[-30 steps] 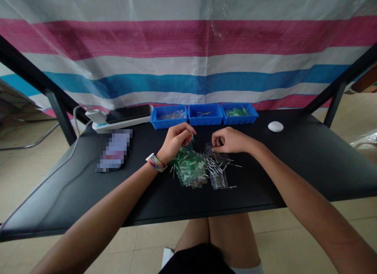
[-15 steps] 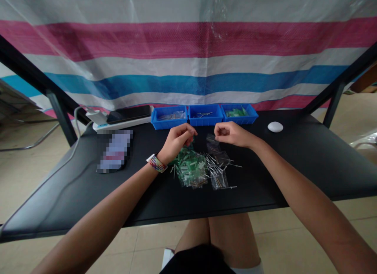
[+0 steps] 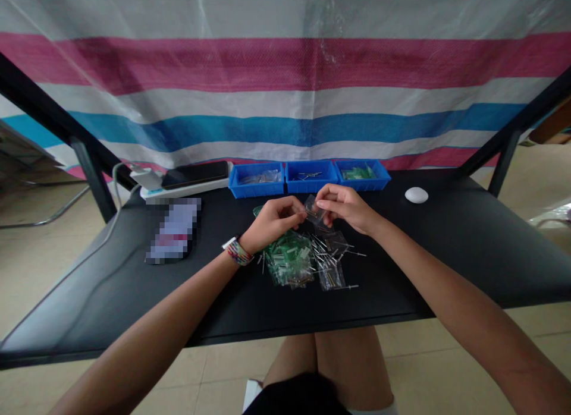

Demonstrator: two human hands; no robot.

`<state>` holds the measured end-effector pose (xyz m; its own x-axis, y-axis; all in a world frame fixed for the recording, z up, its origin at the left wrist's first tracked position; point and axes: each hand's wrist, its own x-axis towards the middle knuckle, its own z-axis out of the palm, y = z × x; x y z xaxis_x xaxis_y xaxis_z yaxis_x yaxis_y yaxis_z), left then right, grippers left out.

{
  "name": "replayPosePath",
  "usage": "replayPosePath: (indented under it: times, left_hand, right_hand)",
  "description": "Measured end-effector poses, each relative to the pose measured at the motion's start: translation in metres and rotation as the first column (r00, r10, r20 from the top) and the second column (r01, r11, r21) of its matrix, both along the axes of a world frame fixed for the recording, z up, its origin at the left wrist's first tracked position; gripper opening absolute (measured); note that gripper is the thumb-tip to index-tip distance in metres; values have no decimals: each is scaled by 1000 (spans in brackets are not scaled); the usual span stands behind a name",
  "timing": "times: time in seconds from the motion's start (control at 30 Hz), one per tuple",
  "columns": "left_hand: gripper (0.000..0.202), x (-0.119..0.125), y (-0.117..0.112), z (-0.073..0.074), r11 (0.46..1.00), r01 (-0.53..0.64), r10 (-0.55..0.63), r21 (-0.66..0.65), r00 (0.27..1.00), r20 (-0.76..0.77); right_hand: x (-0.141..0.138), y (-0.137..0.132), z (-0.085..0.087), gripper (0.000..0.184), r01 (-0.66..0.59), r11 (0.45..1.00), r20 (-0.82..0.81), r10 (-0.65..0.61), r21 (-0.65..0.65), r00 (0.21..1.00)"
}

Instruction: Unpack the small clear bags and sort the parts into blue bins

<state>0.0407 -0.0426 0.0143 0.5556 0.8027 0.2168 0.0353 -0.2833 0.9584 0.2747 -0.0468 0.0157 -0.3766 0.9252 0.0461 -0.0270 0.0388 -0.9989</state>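
Between my hands hangs a small clear plastic bag (image 3: 314, 209), pinched at its left side by my left hand (image 3: 279, 220) and at its right by my right hand (image 3: 343, 206). What lies inside the bag is too small to tell. Below my hands spreads a pile of green packets (image 3: 289, 257) with small pale pieces. Against its right side lie loose silver rivets (image 3: 325, 248) and clear packets (image 3: 331, 276) with brass-coloured pieces in them.
Three blue bins stand along the back: the left bin (image 3: 256, 190) holds clear packets, the middle bin (image 3: 310, 185) silver rivets, the right bin (image 3: 363, 182) green packets. A white mouse (image 3: 416, 195) lies right. A power strip (image 3: 187, 189) with a black phone (image 3: 195, 175) sits left.
My hands have come closer together, the right moving left. A clear plastic bag now shows stretched between their fingertips.
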Motion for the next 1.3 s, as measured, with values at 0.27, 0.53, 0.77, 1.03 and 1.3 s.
replayPosePath:
  times: [0.27, 0.53, 0.77, 1.03, 1.3]
  left_hand:
    - [24, -2, 0, 4, 995, -96, 97, -31, 993, 59]
    - [56, -5, 0, 4, 989, -144, 141, -26, 987, -76]
    - [49, -4, -3, 9, 994, -45, 45, -104, 999, 3]
    - [27, -3, -2, 5, 991, -123, 126, -51, 990, 57]
    - [31, -3, 1, 3, 988, -153, 152, 22, 988, 41]
  right_hand:
    - [-12, -6, -4, 30, 1, 999, -25, 0, 35, 1000]
    - [-14, -11, -4, 15, 191, 868, 121, -274, 459, 954]
    - [-7, -20, 2, 15, -76, 390, 283, -507, 918, 814]
    - [-16, -19, -3, 28, 206, 600, 154, -493, 773, 856]
    - [-22, -11, -5, 34, 179, 967, -36, -175, 182, 984]
